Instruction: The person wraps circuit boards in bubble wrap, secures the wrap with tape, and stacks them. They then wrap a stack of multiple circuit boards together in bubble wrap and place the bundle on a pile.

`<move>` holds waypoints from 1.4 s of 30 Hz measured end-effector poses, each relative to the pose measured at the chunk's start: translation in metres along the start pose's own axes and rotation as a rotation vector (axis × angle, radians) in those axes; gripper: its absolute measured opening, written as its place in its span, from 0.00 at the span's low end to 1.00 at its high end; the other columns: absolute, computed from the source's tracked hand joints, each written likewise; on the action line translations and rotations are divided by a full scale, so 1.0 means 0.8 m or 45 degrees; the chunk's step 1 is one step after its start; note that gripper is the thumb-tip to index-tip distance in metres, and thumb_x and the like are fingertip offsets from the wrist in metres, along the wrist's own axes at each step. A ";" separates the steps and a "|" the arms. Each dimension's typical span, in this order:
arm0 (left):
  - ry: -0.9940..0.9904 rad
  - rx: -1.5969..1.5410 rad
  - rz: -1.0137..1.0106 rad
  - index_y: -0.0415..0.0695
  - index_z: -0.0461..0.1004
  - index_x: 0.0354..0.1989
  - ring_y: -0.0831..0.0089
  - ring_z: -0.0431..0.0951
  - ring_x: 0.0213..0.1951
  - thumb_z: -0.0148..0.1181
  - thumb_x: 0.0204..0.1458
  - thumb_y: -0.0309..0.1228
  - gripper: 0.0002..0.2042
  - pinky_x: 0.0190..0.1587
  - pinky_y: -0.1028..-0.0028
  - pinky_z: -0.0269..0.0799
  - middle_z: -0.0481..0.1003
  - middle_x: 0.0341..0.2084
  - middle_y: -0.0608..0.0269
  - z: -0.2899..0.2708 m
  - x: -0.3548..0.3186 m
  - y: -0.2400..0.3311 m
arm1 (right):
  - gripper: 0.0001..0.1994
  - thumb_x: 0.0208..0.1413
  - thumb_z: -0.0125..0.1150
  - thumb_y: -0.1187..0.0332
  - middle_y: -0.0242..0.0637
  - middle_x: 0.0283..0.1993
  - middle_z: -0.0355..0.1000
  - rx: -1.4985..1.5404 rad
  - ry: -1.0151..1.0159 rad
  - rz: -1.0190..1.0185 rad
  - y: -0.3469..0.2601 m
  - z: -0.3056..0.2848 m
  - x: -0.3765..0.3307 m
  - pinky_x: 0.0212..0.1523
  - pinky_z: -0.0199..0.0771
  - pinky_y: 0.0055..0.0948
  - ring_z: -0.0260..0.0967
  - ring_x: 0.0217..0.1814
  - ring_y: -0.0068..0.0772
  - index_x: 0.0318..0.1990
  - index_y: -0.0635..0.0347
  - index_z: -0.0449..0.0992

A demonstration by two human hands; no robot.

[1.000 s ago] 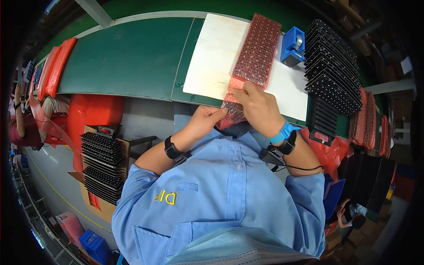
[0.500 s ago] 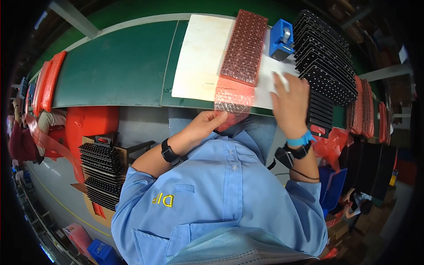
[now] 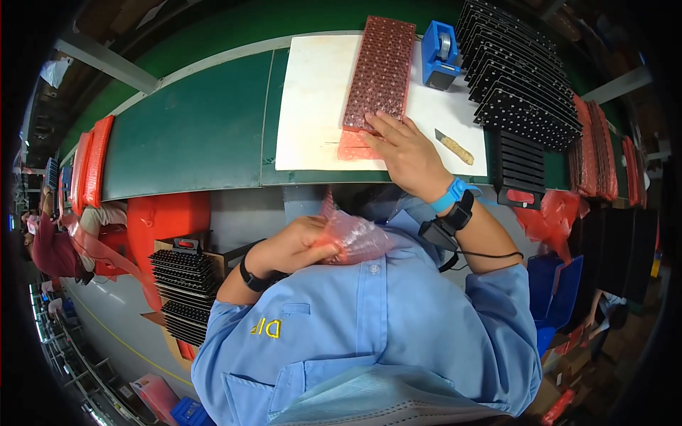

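My left hand (image 3: 304, 241) is closed round a crumpled piece of pink bubble wrap (image 3: 361, 240), held low in front of my chest. My right hand (image 3: 408, 153) lies with spread fingers on the near end of a flat rectangular pack wrapped in red bubble wrap (image 3: 379, 71). From that end a short pink flap (image 3: 357, 147) lies on the white board (image 3: 312, 106), partly under my fingers. A knife with a tan wrapped handle (image 3: 456, 150) lies on the board to the right of my hand. Behind it stands a blue tape dispenser (image 3: 440, 57).
Black slotted panels (image 3: 522, 78) stand in a row at the back right, beside red wrapped packs (image 3: 593, 149). More red packs (image 3: 92, 160) stand at the table's left end. Black panels are stacked in a carton (image 3: 186, 284) at lower left. A co-worker (image 3: 64, 245) is at far left.
My left hand has pulled the bubble wrap down toward my chest, away from the pack. The right hand has moved left onto the pack, and the knife now shows on the board.
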State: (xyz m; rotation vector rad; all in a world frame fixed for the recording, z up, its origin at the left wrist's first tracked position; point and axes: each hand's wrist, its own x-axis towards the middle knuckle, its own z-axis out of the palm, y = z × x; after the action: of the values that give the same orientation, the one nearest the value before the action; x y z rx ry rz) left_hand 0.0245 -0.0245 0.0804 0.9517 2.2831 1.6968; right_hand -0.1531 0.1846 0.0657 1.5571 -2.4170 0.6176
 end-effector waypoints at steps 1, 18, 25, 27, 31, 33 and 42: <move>-0.005 0.002 -0.005 0.37 0.75 0.38 0.77 0.77 0.32 0.46 0.62 0.27 0.10 0.36 0.77 0.71 0.78 0.25 0.65 -0.002 -0.008 0.004 | 0.20 0.46 0.55 0.77 0.42 0.64 0.63 0.035 0.012 -0.005 0.000 -0.001 0.000 0.64 0.59 0.45 0.58 0.68 0.46 0.50 0.57 0.75; 0.708 0.734 -0.148 0.43 0.76 0.25 0.71 0.70 0.21 0.68 0.42 0.28 0.06 0.24 0.74 0.65 0.70 0.22 0.65 0.001 0.031 -0.021 | 0.04 0.44 0.59 0.76 0.37 0.41 0.68 0.079 0.175 -0.010 -0.028 -0.010 0.008 0.54 0.61 0.38 0.63 0.50 0.40 0.29 0.60 0.71; 0.608 1.201 0.062 0.46 0.79 0.39 0.72 0.77 0.23 0.69 0.39 0.32 0.16 0.25 0.73 0.73 0.77 0.43 0.67 0.009 0.083 -0.052 | 0.02 0.51 0.57 0.77 0.38 0.40 0.68 0.234 0.359 0.229 -0.012 -0.007 0.004 0.42 0.66 0.32 0.66 0.42 0.39 0.33 0.61 0.73; 0.567 1.219 0.009 0.46 0.78 0.41 0.72 0.77 0.23 0.69 0.39 0.33 0.17 0.25 0.74 0.73 0.76 0.47 0.67 0.007 0.081 -0.050 | 0.02 0.52 0.57 0.76 0.38 0.40 0.68 0.300 0.434 0.329 0.002 -0.018 0.002 0.40 0.67 0.31 0.66 0.39 0.37 0.34 0.61 0.73; 0.576 1.215 -0.051 0.47 0.77 0.43 0.72 0.77 0.23 0.69 0.39 0.33 0.19 0.25 0.74 0.73 0.75 0.49 0.67 0.011 0.075 -0.047 | 0.03 0.55 0.57 0.75 0.38 0.40 0.69 0.352 0.648 0.537 0.044 -0.057 0.010 0.32 0.68 0.27 0.68 0.33 0.31 0.36 0.62 0.74; 0.590 1.208 -0.073 0.47 0.77 0.43 0.72 0.77 0.23 0.69 0.39 0.34 0.19 0.25 0.74 0.73 0.75 0.49 0.67 0.013 0.081 -0.047 | 0.04 0.55 0.57 0.74 0.37 0.39 0.70 0.250 0.745 0.581 0.057 -0.068 0.017 0.30 0.68 0.25 0.69 0.30 0.27 0.37 0.62 0.74; 0.563 1.176 -0.081 0.49 0.76 0.45 0.71 0.77 0.23 0.68 0.40 0.33 0.20 0.26 0.74 0.74 0.74 0.51 0.67 0.012 0.080 -0.047 | 0.07 0.52 0.62 0.73 0.38 0.35 0.72 0.304 0.107 0.690 -0.008 -0.030 -0.030 0.32 0.72 0.28 0.71 0.31 0.32 0.38 0.63 0.73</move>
State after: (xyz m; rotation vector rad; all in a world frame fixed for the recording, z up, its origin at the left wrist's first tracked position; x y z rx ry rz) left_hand -0.0369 0.0131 0.0591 0.6060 3.4418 0.8136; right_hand -0.1383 0.2129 0.0797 0.8990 -2.7855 1.0736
